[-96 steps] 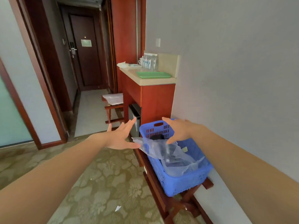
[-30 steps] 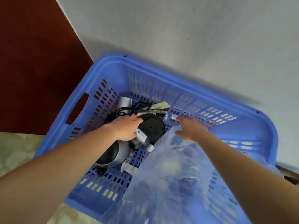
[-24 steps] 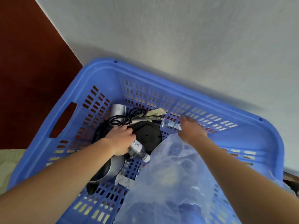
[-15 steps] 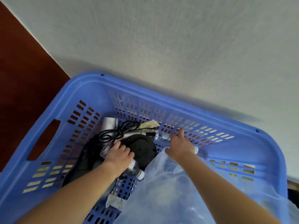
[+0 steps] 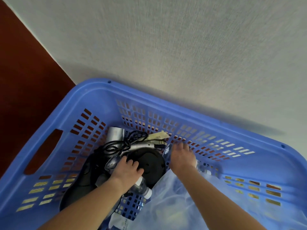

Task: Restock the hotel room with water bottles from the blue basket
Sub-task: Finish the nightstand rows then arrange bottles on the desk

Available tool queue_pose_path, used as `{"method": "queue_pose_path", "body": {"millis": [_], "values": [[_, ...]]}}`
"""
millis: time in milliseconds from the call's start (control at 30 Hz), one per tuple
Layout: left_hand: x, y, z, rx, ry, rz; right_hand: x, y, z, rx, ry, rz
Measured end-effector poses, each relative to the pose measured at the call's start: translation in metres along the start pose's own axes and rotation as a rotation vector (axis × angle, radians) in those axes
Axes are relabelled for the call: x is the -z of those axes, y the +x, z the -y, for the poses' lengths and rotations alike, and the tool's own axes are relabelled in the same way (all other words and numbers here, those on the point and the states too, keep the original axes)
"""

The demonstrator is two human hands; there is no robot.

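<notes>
left hand (image 5: 127,170): wraps near bottle (image 5: 141,186), in basket (image 5: 149,95) by black disc (image 5: 150,165) | right hand (image 5: 181,156): wraps far bottle (image 5: 167,151), at basket's back wall | 2 hands apart | bag (image 5: 182,206) under right arm

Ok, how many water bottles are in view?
2: one clear plastic water bottle in the left hand, a second bottle in the right hand. Others may hide under the clear plastic bag.

Your left hand (image 5: 127,170) covers the middle of one water bottle (image 5: 140,186). Your right hand (image 5: 181,157) is blurred over a second bottle (image 5: 167,150), so its grip is unreadable. The plastic bag (image 5: 174,209) veils the near corner of the blue basket (image 5: 149,97), which the bottom edge crops.
</notes>
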State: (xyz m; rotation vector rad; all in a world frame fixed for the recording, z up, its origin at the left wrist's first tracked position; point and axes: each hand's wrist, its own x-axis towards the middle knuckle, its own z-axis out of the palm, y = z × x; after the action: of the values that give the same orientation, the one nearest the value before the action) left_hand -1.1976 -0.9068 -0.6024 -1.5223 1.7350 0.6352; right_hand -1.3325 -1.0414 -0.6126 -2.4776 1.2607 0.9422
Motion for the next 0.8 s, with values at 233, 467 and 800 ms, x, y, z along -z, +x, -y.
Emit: {"method": "queue_pose_path", "body": {"millis": [233, 467, 800], "values": [[-0.002, 0.005, 0.008, -0.066, 0.012, 0.030, -0.015, -0.004, -0.002, -0.120, 0.198, 0.149], [-0.001, 0.006, 0.011, -0.085, 0.031, 0.041, -0.017, -0.005, -0.010, -0.098, 0.225, 0.147], [0.008, -0.006, 0.023, -0.023, -0.390, -0.142, 0.004, -0.021, -0.012, -0.020, 0.424, -0.110]]}}
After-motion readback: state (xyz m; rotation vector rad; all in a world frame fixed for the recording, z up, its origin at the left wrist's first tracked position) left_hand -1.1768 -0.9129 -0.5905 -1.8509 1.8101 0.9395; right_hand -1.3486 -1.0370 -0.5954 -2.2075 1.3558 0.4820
